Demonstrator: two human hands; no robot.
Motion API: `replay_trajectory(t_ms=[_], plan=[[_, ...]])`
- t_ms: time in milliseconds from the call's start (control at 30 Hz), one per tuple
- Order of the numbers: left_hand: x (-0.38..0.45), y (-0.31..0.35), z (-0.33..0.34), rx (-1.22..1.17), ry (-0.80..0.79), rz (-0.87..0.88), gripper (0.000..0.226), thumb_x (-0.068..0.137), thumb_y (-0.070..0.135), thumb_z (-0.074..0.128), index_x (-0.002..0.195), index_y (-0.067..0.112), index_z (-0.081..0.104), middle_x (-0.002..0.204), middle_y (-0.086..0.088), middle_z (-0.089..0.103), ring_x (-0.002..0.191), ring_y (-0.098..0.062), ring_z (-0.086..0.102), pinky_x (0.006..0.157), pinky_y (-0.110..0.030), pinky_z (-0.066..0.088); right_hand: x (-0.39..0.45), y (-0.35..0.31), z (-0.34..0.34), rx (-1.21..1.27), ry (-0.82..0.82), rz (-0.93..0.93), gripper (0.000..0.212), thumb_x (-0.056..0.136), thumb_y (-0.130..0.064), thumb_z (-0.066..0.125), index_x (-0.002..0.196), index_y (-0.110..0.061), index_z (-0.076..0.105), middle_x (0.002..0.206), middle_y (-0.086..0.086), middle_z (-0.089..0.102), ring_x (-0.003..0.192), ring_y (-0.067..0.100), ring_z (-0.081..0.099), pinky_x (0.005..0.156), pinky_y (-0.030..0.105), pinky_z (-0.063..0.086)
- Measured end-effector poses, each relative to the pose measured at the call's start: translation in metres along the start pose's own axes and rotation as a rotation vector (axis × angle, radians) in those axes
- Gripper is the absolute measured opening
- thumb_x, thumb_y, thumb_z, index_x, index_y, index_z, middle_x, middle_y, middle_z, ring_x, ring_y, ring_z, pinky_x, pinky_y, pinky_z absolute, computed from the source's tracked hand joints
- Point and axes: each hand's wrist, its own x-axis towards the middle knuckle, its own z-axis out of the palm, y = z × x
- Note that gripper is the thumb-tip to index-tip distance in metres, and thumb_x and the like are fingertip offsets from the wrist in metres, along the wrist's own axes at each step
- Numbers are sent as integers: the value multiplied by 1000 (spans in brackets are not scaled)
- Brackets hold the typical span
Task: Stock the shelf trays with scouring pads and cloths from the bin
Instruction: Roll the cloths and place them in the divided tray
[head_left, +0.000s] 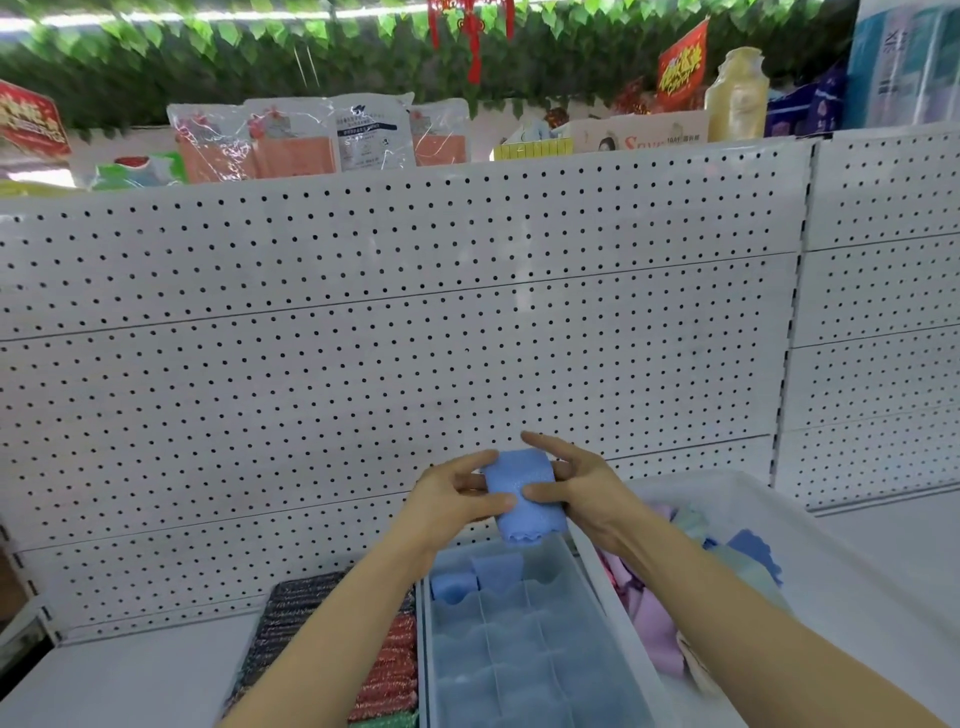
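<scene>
Closest to us, two bare forearms reach up the frame over a clear plastic divided tray (587, 670) with a grid of wavy-edged cells, sitting on the white shelf (119, 675). Up above it, both hands are working one item: the left hand (452, 499) pinches a blue scallop-edged cloth (522, 496) with thumb in front and fingers curled behind, and the right hand (576, 486) clamps the other side the same way, index finger sticking up free. The cloth is folded or rolled into a narrow bundle, hanging just over the far end of the tray, touching nothing but the fingers. Progress check: only the back row holds anything, two folded blue cloths (475, 577) tucked in there, and every nearer cell I can see looks bare, so this tray has barely begun. To its left, a tray of dark and red glittery scouring pads (384, 675) looks packed, though the left arm hides part of it. To the right, the white plastic bin (831, 582) has plenty waiting: pink, pale green and blue cloths (649, 618) piled loosely. My read: the pads are largely handled, the cloths are early days, with many cells left. Behind it all stands the white pegboard panel (395, 332).
</scene>
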Motion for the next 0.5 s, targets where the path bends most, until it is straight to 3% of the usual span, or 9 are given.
replay_trajectory(t_ms=[100,167,233,267,333,400,500], plan=[[9,-9,4,186,76,52,51,71,7,82,118,20,67,96,3,70,84,-7,68,73,-18,55,1,2,0,-156,39,1,59,73,11,72,127,-9,58,113,15,67,99,27,67,81,32,57],[15,-16,5,454,152,146,33,72,11,79,99,28,72,84,7,64,72,-3,60,67,-17,48,2,4,-2,-298,75,-38,50,73,5,75,119,-10,64,112,10,67,100,22,66,82,27,56],[21,-24,4,637,165,209,19,75,19,77,86,33,69,86,7,56,76,-4,53,69,-20,43,3,5,-5,-479,74,-100,32,74,-5,77,104,-14,72,100,5,69,89,17,65,77,27,55],[24,-28,3,659,137,222,16,77,20,77,84,32,68,91,8,55,83,-5,54,72,-20,42,3,6,-7,-580,54,-133,25,73,-10,78,96,-17,73,95,3,67,84,14,62,73,27,52],[30,-36,2,620,62,226,12,79,19,75,84,27,68,95,12,62,89,-7,58,78,-20,45,8,8,-11,-794,16,-164,24,70,-20,80,92,-23,73,104,-2,56,95,7,53,79,24,43],[35,-44,2,575,12,199,11,79,16,72,81,25,67,83,9,69,81,-14,64,76,-30,50,14,7,-14,-962,-37,-150,31,67,-23,80,95,-25,69,112,-7,54,105,6,51,85,26,44],[44,-58,5,564,27,179,9,81,12,69,84,20,67,78,5,71,77,-17,66,75,-36,51,26,10,-18,-1101,-160,-106,30,65,-18,75,93,-23,66,91,-5,66,84,14,60,76,34,50]])
